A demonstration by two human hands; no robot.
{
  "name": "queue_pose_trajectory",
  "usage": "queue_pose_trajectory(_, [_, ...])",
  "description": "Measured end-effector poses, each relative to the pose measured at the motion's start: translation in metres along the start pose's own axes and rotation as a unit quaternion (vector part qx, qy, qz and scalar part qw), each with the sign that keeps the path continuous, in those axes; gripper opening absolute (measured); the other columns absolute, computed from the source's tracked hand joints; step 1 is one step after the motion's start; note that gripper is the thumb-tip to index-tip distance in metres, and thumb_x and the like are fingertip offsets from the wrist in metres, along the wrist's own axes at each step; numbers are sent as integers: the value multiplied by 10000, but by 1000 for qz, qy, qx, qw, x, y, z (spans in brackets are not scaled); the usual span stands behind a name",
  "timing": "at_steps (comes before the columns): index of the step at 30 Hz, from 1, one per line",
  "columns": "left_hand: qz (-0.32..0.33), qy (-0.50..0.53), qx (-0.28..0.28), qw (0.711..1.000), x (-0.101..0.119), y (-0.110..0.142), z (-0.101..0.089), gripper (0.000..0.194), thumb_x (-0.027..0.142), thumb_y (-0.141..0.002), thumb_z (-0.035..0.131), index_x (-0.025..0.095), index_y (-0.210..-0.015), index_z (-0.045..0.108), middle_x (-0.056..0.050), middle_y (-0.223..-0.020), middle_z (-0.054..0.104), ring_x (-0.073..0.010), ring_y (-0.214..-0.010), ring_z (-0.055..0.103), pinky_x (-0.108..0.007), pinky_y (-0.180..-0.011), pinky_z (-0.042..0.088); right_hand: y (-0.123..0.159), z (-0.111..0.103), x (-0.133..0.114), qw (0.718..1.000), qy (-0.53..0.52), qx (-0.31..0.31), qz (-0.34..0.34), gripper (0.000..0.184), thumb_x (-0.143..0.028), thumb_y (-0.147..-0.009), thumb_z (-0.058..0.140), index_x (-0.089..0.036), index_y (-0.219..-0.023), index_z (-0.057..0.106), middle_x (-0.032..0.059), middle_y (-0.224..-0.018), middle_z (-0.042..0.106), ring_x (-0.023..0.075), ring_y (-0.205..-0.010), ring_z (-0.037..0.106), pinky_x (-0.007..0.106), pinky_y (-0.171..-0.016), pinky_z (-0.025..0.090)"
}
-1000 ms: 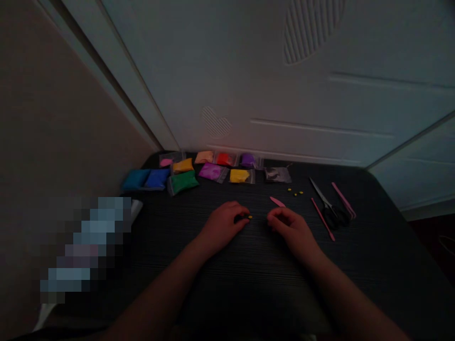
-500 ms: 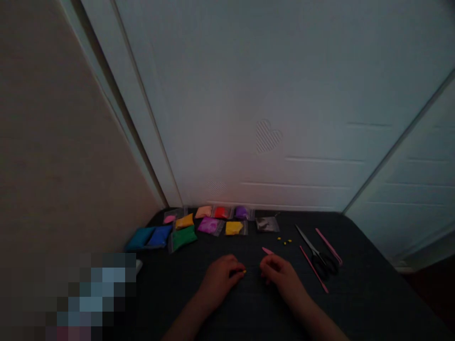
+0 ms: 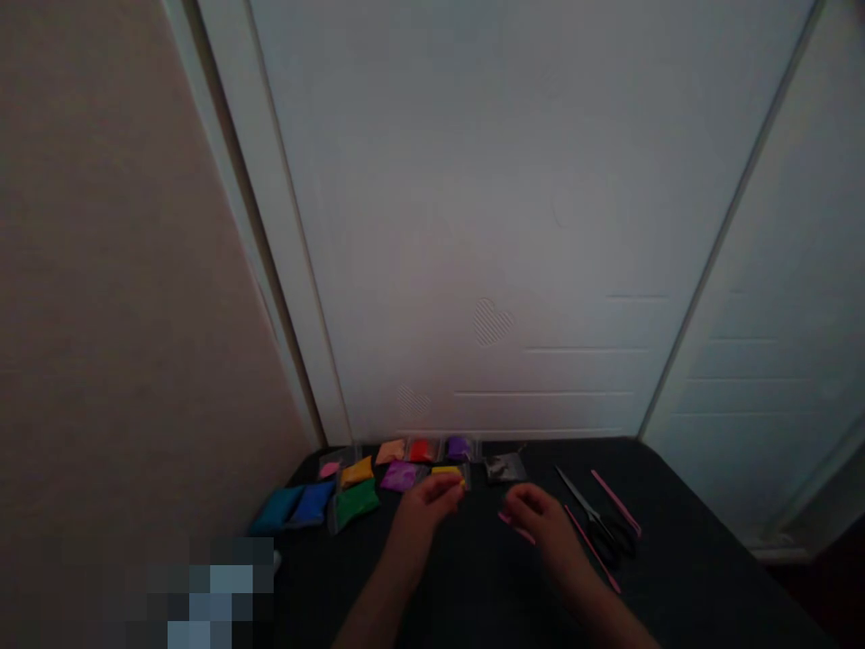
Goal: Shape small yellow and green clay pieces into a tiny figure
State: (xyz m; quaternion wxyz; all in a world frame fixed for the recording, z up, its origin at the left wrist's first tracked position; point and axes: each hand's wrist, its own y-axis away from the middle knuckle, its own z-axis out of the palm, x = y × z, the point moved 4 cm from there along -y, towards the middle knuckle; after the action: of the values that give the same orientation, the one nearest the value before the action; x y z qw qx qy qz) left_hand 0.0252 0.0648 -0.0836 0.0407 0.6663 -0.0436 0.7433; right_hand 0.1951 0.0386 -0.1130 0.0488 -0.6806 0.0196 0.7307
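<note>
Yellow, small piece (image 3: pixel 463 484): lower centre of the frame, at the fingertips of the left hand (image 3: pixel 424 512), pinched between thumb and fingers; exact shape too dim to tell. Left hand: closed on the piece, in front of the yellow packet (image 3: pixel 444 470) and partly covering it. Right hand (image 3: pixel 542 525): lower centre-right, well apart from the left hand and from the yellow piece; fingers curled toward the thumb, grip on anything impossible to tell. Pink flat tool (image 3: pixel 524 534): at the right hand's fingers, partly hidden by them; held or merely overlapped, impossible to tell.

Scissors (image 3: pixel 593 516): lower right, black handles toward the bottom edge, blades toward the top. Slim pink tool (image 3: pixel 593 550): between scissors and right hand. Pink strip (image 3: pixel 616 502): on the far side of the scissors, slanting. Grey packet (image 3: pixel 505 467): beyond the right hand. Green packet (image 3: pixel 357 503), blue packet (image 3: pixel 314 504), teal packet (image 3: pixel 276 510): lower left, in a row. Red packet (image 3: pixel 420 450), violet packet (image 3: pixel 460 448): along the back edge of the dark tabletop (image 3: pixel 487 599).
</note>
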Motion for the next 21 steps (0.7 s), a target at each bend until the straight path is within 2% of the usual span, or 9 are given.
queue_pose_trajectory(1, [11, 46, 15, 999, 16, 0, 5, 190, 254, -638, 637, 140, -790, 631, -31, -715, 637, -138, -656, 542, -256, -629, 409, -3, 0, -15, 1000, -4, 1, -15, 204, -376, -685, 582, -174, -712, 571, -4, -689, 541, 142, -677, 510, 247, -632, 399])
queue_pose_trajectory(3, [29, 145, 4, 989, 46, 2, 17, 161, 213, -613, 663, 148, -757, 631, -17, -682, 620, -123, -645, 535, -239, -614, 400, -7, 3, -46, 998, -10, 2, -56, 179, -358, -702, 576, -180, -723, 568, -7, -698, 540, 137, -699, 501, 239, -663, 388])
queue_pose_trajectory(6, [72, 248, -57, 964, 83, 7, 31, 114, 188, -611, 666, 166, -720, 637, 1, -632, 588, -94, -587, 497, -222, -589, 378, -11, 11, -86, 993, -27, -2, -114, 148, -344, -736, 557, -197, -756, 559, -15, -703, 540, 121, -693, 493, 222, -644, 378])
queue_pose_trajectory(8, [88, 279, -113, 949, 94, 9, 36, 101, 219, -613, 668, 170, -698, 640, 4, -589, 560, -92, -560, 476, -220, -550, 357, -10, 17, -102, 986, -89, -9, -142, 117, -311, -738, 569, -195, -743, 565, -20, -653, 526, 103, -628, 479, 211, -589, 370])
queue_pose_trajectory(11, [64, 299, -177, 935, 92, 10, 40, 119, 257, -581, 696, 192, -666, 645, 10, -545, 532, -90, -513, 452, -216, -485, 306, -5, 25, -112, 971, -189, -47, -141, 78, -283, -743, 571, -206, -752, 575, -18, -679, 551, 59, -498, 449, 194, -493, 352])
queue_pose_trajectory(13, [27, 287, -190, 938, 85, 8, 40, 125, 273, -575, 703, 192, -653, 650, 10, -521, 518, -88, -496, 440, -220, -482, 295, 1, 28, -115, 961, -222, -88, -137, 37, -257, -730, 587, -221, -737, 585, -11, -784, 573, 47, -494, 475, 180, -460, 355])
queue_pose_trajectory(17, [-47, 254, -172, 951, 70, 4, 38, 150, 298, -561, 712, 195, -657, 660, 11, -524, 515, -87, -497, 443, -224, -494, 321, 11, 32, -119, 956, -219, -151, -125, 58, -223, -760, 556, -260, -784, 594, -7, -834, 588, 39, -501, 517, 161, -445, 377])
queue_pose_trajectory(21, [-119, 214, -173, 954, 58, 0, 40, 197, 324, -524, 728, 208, -674, 675, -6, -554, 566, -105, -500, 481, -234, -493, 356, 9, 29, -117, 968, -171, -148, -105, 78, -239, -766, 549, -290, -811, 587, 4, -895, 587, 81, -568, 566, 198, -475, 444])
